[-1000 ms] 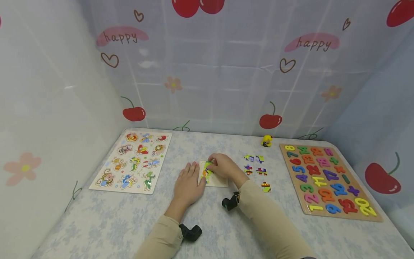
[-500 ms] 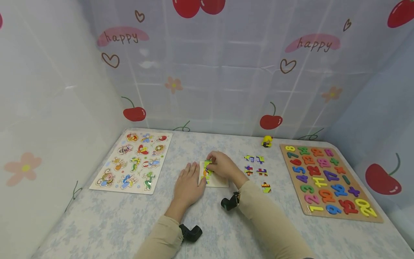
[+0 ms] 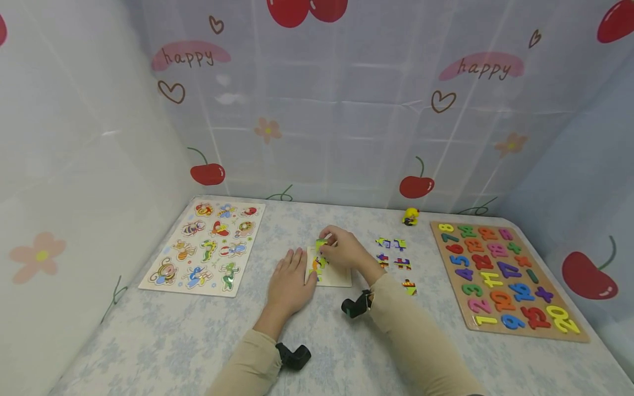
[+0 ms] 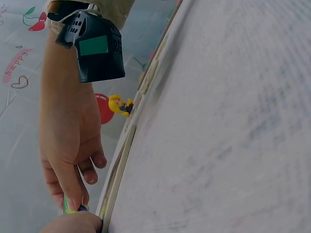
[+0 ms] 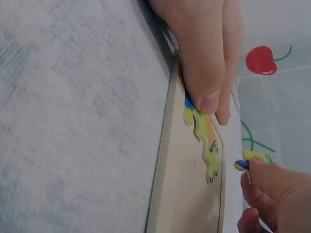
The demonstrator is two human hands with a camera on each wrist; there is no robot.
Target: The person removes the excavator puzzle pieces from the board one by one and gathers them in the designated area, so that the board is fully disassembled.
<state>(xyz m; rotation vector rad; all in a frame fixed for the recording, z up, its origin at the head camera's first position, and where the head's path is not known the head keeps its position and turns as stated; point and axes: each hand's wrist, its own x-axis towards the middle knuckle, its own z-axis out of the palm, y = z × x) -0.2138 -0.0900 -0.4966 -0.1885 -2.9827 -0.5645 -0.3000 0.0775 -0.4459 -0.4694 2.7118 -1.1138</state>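
Note:
A small wooden puzzle tray [image 3: 340, 279] lies on the table between the hands. My left hand [image 3: 289, 283] rests along its left edge with the fingers stretched out. In the right wrist view the left thumb [image 5: 210, 99] presses at the tray's edge, beside several fitted jigsaw pieces [image 5: 210, 160]. My right hand [image 3: 344, 250] pinches a green and yellow jigsaw piece [image 5: 255, 156] with some dark blue on it. That piece is held above the tray's far part, apart from it. Several loose jigsaw pieces [image 3: 403, 264] lie to the right of the tray.
A board of insect pictures [image 3: 198, 247] lies at the left. At the right is a wooden number board [image 3: 477, 297] with coloured digits. A small yellow figure [image 3: 410, 216] stands near the back of the table. Printed curtains surround the table.
My right hand has risen slightly away from the tray with the jigsaw piece, so more of that piece shows. The left hand keeps its place at the tray's edge.

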